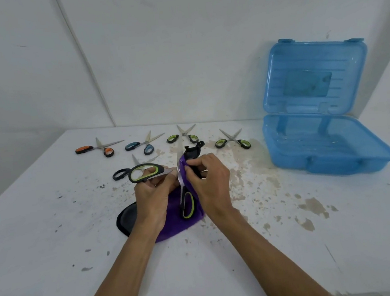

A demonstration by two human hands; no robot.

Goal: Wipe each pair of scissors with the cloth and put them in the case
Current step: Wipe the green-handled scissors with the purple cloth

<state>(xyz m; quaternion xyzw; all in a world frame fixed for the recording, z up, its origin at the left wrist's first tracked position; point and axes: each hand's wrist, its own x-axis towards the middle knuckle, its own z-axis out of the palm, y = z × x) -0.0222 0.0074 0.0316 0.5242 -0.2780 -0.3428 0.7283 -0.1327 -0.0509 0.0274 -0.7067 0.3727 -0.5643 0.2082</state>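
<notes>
Scuffed white table [52, 225] with chipped paint, shoved into a corner of white walls [178, 52]. A big pair of scissors with black-and-lime handles [185, 197] is held wide open between the hands, so two axes. One arm runs straight away from the person, loop nearest and blade tip aimed at the far wall. The other loop sticks out leftwards.

The left hand [152, 191] is curled round that leftward arm near the pivot. The right hand [208, 180] is pinched on a purple fuzzy cloth with a black edge [173, 225], folded up against the far-pointing blade. The rest of the cloth is spread under both hands.

Just beyond the left hand, a black-handled pair [121, 173] is half hidden. Further beyond, four opened pairs are lined up: orange-handled scissors [97, 149], teal-handled scissors [143, 146], and two small lime-handled pairs [183, 136] [232, 140].

Well right of the right hand, a see-through blue plastic case [322, 148] is stood open, lid upright against the wall. Its moulded ribs are seen through the tray.
</notes>
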